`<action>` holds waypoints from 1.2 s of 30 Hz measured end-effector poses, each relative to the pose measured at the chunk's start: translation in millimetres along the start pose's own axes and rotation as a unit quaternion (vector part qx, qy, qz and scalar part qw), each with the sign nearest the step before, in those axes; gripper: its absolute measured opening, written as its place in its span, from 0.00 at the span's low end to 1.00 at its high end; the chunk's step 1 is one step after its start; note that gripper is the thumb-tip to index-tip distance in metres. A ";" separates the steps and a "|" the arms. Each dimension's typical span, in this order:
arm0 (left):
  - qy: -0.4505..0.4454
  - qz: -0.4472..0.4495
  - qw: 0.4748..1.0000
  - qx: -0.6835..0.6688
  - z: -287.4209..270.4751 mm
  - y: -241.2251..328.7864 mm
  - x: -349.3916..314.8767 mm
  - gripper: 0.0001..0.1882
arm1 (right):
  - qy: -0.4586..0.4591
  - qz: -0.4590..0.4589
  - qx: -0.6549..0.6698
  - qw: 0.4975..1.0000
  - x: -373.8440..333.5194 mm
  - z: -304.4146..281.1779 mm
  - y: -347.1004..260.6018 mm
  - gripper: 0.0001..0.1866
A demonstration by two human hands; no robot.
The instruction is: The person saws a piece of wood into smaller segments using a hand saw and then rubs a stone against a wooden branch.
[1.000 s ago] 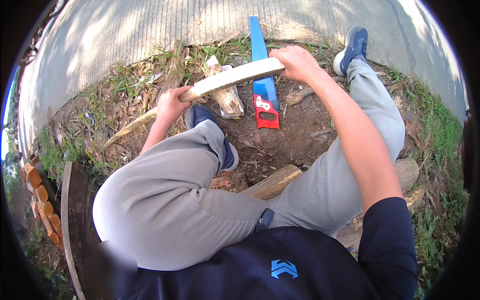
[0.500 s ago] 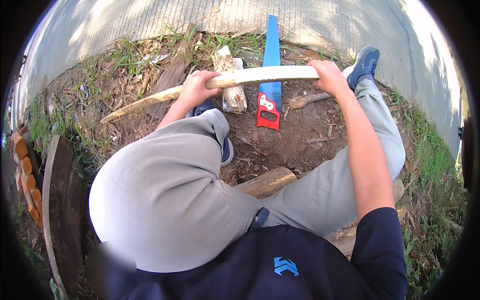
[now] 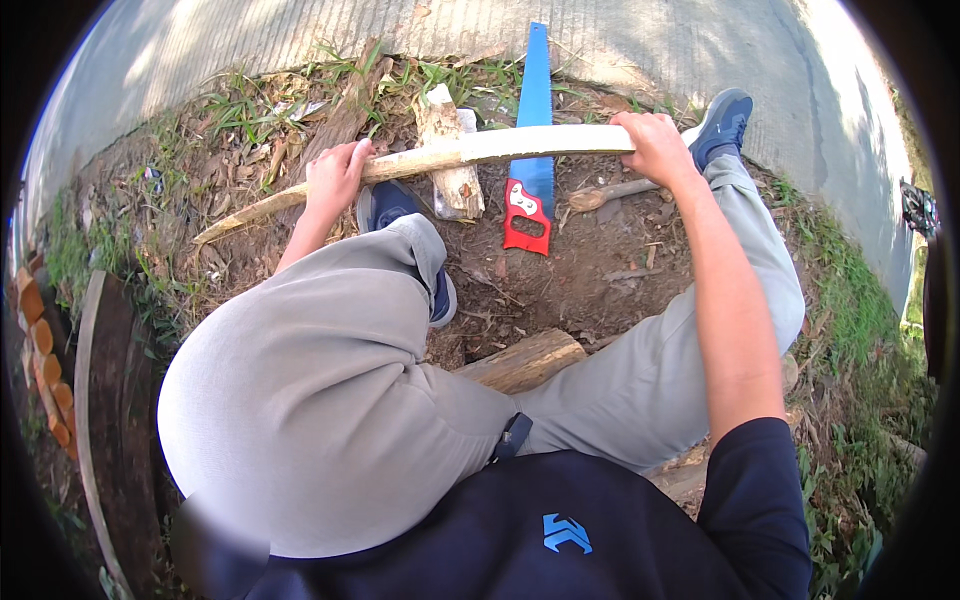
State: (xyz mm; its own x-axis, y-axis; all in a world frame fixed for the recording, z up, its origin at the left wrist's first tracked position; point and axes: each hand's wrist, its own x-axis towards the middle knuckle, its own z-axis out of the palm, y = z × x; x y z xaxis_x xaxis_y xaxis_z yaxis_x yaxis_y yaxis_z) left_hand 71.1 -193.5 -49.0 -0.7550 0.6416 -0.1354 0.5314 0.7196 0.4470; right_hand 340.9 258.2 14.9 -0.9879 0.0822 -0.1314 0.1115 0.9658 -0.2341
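Bare dirt ground (image 3: 590,285) with grass tufts carries a blue-bladed handsaw (image 3: 531,150), a short log (image 3: 449,150), a thicker log (image 3: 525,360) and a stick (image 3: 612,192).

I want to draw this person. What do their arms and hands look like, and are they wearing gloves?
No gloves: the left hand and right hand are both bare, with no rings or watch visible. The forearms are bare too. A short dark navy sleeve covers the right upper arm. The left arm's upper part is hidden behind the knee.

Pale stick (image 3: 470,153) lowered by both hands, now level across saw (image 3: 530,150).
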 end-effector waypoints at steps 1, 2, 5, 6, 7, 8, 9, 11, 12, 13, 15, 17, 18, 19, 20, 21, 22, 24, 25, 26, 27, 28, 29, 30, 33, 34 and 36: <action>0.002 -0.028 1.000 0.001 -2.5 -8.8 3.0 0.28 | 0.001 0.005 0.002 1.000 -1.2 0.0 -0.7 0.26; 0.004 -0.056 0.998 0.003 -3.8 -16.4 5.8 0.29 | 0.000 0.006 0.002 1.000 -1.7 -0.6 -0.9 0.26; -0.004 -0.120 0.992 -0.045 -6.3 -16.8 9.4 0.29 | 0.007 0.007 0.001 1.000 -6.7 0.6 0.1 0.26; -0.022 -0.135 0.990 -0.032 -6.7 -16.4 12.0 0.29 | 0.017 0.004 0.000 1.000 -7.7 1.1 0.6 0.25; -0.031 -0.140 0.990 -0.007 -5.1 -14.7 15.1 0.29 | 0.027 0.000 -0.002 1.000 -8.5 1.4 1.5 0.25; -0.041 -0.152 0.987 0.019 -3.8 -17.7 12.0 0.29 | -0.018 0.017 -0.003 1.000 -2.5 1.4 -1.3 0.31; -0.051 -0.159 0.985 0.043 -1.8 -15.8 11.9 0.29 | 0.000 0.017 -0.017 1.000 -4.2 0.1 -4.1 0.34; -0.058 -0.158 0.984 0.054 0.2 -13.1 11.7 0.27 | 0.036 0.018 -0.048 0.998 -8.3 -1.1 -11.5 0.39; -0.060 -0.158 0.984 0.051 -2.8 -14.0 11.5 0.27 | 0.072 0.022 -0.077 0.994 -8.3 -3.1 -22.1 0.45; -0.064 -0.156 0.984 0.047 -3.7 -13.5 12.2 0.26 | 0.108 0.000 -0.071 0.992 -8.9 -10.6 -37.9 0.42; -0.068 -0.161 0.983 0.052 -7.8 -11.9 12.5 0.26 | 0.183 -0.053 -0.059 0.980 -7.0 -27.6 -78.8 0.35; -0.069 -0.153 0.985 0.044 -7.5 -8.3 12.4 0.25 | 0.150 -0.101 0.034 0.983 -23.8 -16.8 -118.4 0.23; -0.072 -0.152 0.984 0.049 -7.0 -10.2 12.1 0.26 | 0.090 -0.125 0.056 0.986 -33.1 -8.1 -140.3 0.19; -0.075 -0.150 0.984 0.052 -4.3 -12.4 14.3 0.26 | 0.029 -0.147 0.077 0.986 -41.7 2.6 -159.6 0.15; -0.077 -0.150 0.984 0.060 -5.6 -14.5 14.4 0.26 | -0.073 -0.108 0.097 0.987 -45.1 21.7 -175.9 0.15; -0.080 -0.153 0.983 0.055 -6.4 -12.3 14.5 0.26 | -0.176 -0.063 0.113 0.976 -50.7 43.9 -187.1 0.16; -0.083 -0.155 0.983 0.050 -7.1 -8.7 15.1 0.26 | -0.179 -0.024 0.119 0.976 -58.2 71.8 -191.5 0.17; -0.086 -0.153 0.984 0.037 -7.2 -6.9 16.1 0.26 | -0.165 0.041 0.091 0.981 -65.8 124.0 -196.1 0.19; -0.085 -0.152 0.984 0.034 -8.7 -11.8 14.3 0.26 | -0.151 0.065 0.063 0.984 -63.6 132.5 -201.0 0.20; -0.084 -0.151 0.985 0.030 -8.8 -16.1 12.5 0.26 | -0.137 0.089 0.036 0.986 -64.0 139.4 -202.8 0.20; -0.077 -0.146 0.985 0.048 -5.9 -19.3 11.7 0.25 | -0.122 0.110 0.010 0.986 -63.3 148.4 -203.9 0.20; -0.081 -0.148 0.984 0.050 -5.5 -13.4 13.5 0.25 | -0.099 0.155 0.017 0.983 -68.3 156.7 -204.8 0.20; -0.085 -0.149 0.984 0.053 -6.6 -9.6 14.9 0.25 | -0.100 0.159 0.034 0.982 -69.8 165.3 -202.2 0.20; -0.083 -0.150 0.984 0.054 -5.4 -7.9 15.3 0.25 | -0.103 0.166 0.048 0.980 -73.7 168.7 -197.3 0.20; -0.082 -0.152 0.983 0.056 -5.1 -8.7 14.0 0.25 | -0.115 0.161 0.073 0.978 -67.8 175.0 -185.9 0.22; -0.081 -0.155 0.983 0.054 -6.2 -11.1 12.3 0.25 | -0.127 0.164 0.086 0.974 -63.5 171.2 -185.0 0.23; -0.084 -0.158 0.983 0.050 -8.6 -13.4 11.2 0.25 | -0.135 0.152 0.091 0.975 -55.6 164.6 -181.7 0.27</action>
State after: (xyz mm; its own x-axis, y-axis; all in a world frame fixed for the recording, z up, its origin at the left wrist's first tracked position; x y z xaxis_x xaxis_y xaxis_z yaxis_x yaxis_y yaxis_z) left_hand 52.2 -198.3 -49.0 -0.8189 0.4105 -0.4012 0.3215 0.9071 0.2718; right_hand 393.4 37.6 -93.8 -0.8445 0.2669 -0.4644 0.4367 0.8451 -0.3083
